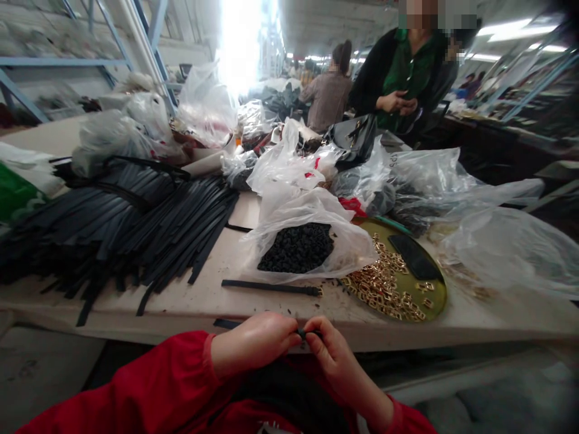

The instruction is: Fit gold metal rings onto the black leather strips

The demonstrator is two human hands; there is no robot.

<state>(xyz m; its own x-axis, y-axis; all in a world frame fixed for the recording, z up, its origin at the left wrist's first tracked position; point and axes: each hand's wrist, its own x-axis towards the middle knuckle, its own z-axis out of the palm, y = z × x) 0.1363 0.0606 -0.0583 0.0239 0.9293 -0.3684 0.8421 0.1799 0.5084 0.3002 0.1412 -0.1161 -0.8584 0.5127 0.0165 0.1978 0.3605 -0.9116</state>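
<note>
Dark strap (302, 333) sits pinched between the fingers of left hand (260, 340) and right hand (329, 346), lower centre of the frame; flat dark end (226, 323) shows farther left.

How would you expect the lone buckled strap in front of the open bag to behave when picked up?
The strap would probably flex, since some strips in the dark pile curve. It is likely light, being slim and narrow. The gold-coloured buckle may make its end droop first.
</note>
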